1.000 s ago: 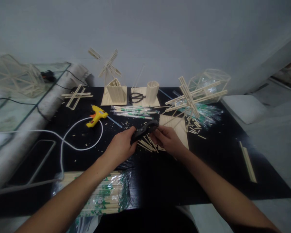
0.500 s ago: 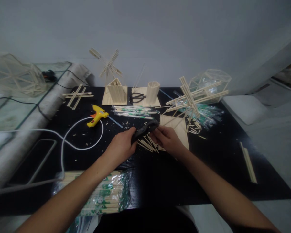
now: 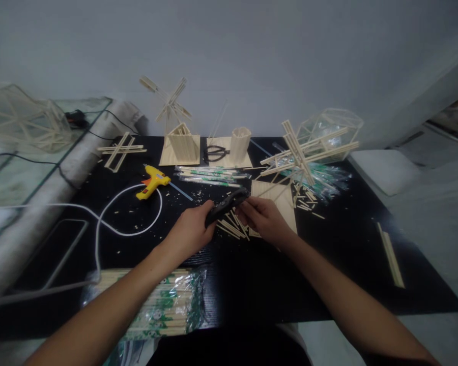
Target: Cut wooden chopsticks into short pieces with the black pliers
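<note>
A black hand tool [image 3: 227, 204], shaped like a pair of cutters, slants up to the right above the middle of the table. My left hand [image 3: 193, 223] is closed around its lower end, thumb on top. At the tool's upper end, my right hand [image 3: 262, 216] is pinched shut, its fingertips close against the head; what lies between them is hidden. Under the hands is a loose pile of short wooden sticks [image 3: 232, 226]. A flat wooden board [image 3: 286, 203] lies beyond my right hand, partly covered by it, with a windmill-like stick frame [image 3: 299, 155] above it.
A yellow glue gun [image 3: 152, 181] with a looping white cable [image 3: 99, 244] lies left. Packed chopsticks [image 3: 164, 305] sit near the front edge. Toward the back stand a triangular stick tower [image 3: 185, 145] and a round one [image 3: 239, 145], near black scissors [image 3: 216, 152]. Loose sticks [image 3: 391, 256] lie right.
</note>
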{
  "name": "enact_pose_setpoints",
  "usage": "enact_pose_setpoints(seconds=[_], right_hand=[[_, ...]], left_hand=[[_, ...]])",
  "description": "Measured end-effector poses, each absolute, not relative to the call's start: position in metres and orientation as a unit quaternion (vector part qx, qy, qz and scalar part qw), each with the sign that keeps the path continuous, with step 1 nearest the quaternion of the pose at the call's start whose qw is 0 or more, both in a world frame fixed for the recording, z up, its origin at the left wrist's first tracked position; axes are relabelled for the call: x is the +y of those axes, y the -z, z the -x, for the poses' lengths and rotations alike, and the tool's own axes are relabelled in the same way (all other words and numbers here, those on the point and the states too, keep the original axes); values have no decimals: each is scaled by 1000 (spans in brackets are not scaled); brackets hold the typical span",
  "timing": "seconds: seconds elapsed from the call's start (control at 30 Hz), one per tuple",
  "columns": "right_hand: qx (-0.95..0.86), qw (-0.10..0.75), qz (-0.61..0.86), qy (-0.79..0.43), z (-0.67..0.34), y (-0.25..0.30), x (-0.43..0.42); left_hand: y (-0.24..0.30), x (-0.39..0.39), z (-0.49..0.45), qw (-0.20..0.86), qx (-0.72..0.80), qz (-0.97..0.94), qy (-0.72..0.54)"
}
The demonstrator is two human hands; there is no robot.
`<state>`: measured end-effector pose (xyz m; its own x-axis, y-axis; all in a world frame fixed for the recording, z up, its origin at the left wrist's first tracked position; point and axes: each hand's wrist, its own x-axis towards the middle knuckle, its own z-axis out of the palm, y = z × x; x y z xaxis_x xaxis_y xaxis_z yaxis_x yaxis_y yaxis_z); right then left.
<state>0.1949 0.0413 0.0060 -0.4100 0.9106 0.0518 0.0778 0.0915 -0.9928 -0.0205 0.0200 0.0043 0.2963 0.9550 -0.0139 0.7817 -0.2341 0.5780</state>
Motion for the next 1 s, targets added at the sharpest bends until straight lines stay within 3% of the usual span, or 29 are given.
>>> enact_pose_setpoints(seconds=[0.73, 1.0], right_hand=[[-625, 380, 394, -556, -195, -4, 42], [-606, 383, 396, -575, -196, -3, 42]], left_hand=[[-5, 20, 19, 267, 565, -760, -178], [-3, 20, 19, 322, 541, -750, -201]])
